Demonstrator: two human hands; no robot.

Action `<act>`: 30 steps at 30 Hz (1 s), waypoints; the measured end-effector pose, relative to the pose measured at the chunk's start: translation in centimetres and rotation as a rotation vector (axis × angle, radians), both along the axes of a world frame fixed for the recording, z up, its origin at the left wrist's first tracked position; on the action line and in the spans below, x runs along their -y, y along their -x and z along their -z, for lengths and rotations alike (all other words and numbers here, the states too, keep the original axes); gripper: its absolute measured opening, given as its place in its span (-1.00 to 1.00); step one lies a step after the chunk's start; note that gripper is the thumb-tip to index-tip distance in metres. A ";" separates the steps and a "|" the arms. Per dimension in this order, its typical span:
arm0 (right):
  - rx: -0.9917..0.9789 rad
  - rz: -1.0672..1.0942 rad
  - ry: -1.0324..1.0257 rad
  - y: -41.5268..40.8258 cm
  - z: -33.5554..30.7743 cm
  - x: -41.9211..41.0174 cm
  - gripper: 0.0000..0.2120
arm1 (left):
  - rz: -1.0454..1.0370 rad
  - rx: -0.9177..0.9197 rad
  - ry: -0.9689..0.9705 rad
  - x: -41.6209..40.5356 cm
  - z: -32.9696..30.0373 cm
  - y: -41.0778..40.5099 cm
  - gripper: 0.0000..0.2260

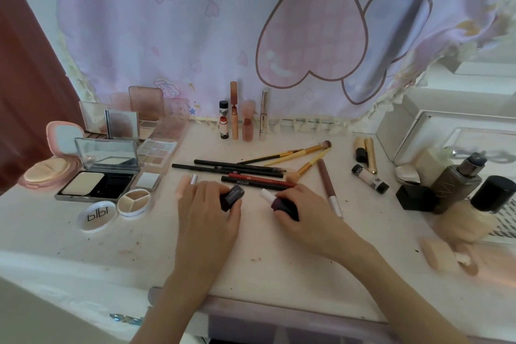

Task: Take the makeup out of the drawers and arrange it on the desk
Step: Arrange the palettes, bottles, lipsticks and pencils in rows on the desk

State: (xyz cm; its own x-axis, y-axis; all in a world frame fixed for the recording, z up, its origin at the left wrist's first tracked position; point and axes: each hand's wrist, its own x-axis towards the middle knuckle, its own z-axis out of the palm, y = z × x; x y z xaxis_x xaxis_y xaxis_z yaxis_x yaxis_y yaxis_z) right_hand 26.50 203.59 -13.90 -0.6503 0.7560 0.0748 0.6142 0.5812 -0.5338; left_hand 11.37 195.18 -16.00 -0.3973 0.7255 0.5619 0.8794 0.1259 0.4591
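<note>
At the middle of the pale surface (279, 254), both hands are down and busy: the left hand (208, 205) curls round a dark cap (231, 197), while the right hand (300, 208) grips a dark lipstick tube (283, 207) with its pale tip showing. Just behind them lie the pencils (237, 169) and brushes (296, 154), with open compacts (103, 173) to the left.

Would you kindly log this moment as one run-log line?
left hand: grips dark tube | right hand: grips dark white-tipped tube | both low over desk | pencils behind
</note>
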 end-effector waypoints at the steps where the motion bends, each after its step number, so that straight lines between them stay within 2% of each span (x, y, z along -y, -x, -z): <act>1: -0.007 0.019 -0.019 0.5 0.3 0.2 -0.76 | -0.042 -0.041 0.032 0.4 0.1 0.1 -0.76; 5: -0.037 0.077 -0.007 3.3 0.9 1.2 -0.60 | -0.130 -0.177 0.135 1.4 0.4 1.3 -0.75; 8: -0.088 0.123 0.011 5.2 1.0 1.7 -0.54 | -0.126 -0.200 0.193 1.5 0.3 2.4 -0.80; 13: -0.194 0.104 0.019 6.1 0.8 2.3 -0.60 | -0.113 -0.166 0.170 1.6 0.2 3.1 -0.89; 16: -0.240 0.021 -0.003 5.8 0.9 2.9 -0.68 | -0.099 -0.151 0.179 2.1 0.1 3.3 -0.73; 21: -0.236 -0.055 0.028 5.8 1.3 3.1 -0.64 | -0.095 -0.139 0.168 2.3 0.1 3.5 -0.74; 30: -0.183 -0.078 -0.062 7.0 2.0 2.7 -0.66 | -0.053 -0.095 0.098 2.2 0.6 4.0 -0.79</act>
State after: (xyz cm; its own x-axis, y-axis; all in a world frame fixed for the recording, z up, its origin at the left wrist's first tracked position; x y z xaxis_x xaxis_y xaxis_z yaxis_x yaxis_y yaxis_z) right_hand 19.50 200.86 -15.85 -0.6782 0.6939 0.2421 0.4621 0.6588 -0.5937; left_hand 7.37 193.00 -16.57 -0.3853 0.7580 0.5263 0.9091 0.2139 0.3575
